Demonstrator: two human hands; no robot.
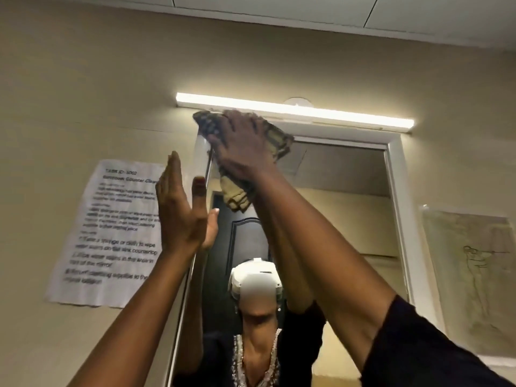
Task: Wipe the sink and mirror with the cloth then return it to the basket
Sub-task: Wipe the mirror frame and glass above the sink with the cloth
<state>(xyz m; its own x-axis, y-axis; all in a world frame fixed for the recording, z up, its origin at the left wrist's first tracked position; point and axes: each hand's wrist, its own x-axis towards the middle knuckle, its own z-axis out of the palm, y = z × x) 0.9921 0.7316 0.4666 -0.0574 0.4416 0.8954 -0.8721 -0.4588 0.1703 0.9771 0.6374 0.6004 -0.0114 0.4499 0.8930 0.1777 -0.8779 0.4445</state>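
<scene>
Dark sleeve (418,350) at lower right, nearest the lens, covering the right upper arm; forearm bare above it, reaching up and left. Left forearm also bare, rising from the lower left.

Left hand (183,210): open, fingers straight and together, palm flat against the left edge of the mirror (346,208), grasping nothing. Its reflection meets it palm to palm.

Right hand (243,146): spread flat over the cloth (275,138), pressing it to the top left corner of the mirror, just under the light bar. Fingers splayed rather than curled around it.

Cloth: soft, crumpled fabric, tan to olive with a darker checked weave. One bunch pokes out above and left of the fingers, another to the right, and a folded tail hangs below the wrist. Much of the middle is hidden by the hand.

Mirror: tall, upright, with a white frame (396,174). Glass reflects a dark panelled door, a pale wall, and the person wearing a white headset. Both arms block much of the lower glass.

Light bar (296,110): long, thin, lit, mounted just above the frame, slightly tilted in view.

Wall beige and smooth. Printed paper sheet (111,233) stuck to it left of the mirror, text mostly blurred, right edge covered by the left hand. Faint line drawing (474,280) on pale paper to the right. White ceiling panels (307,9) farthest off.
</scene>
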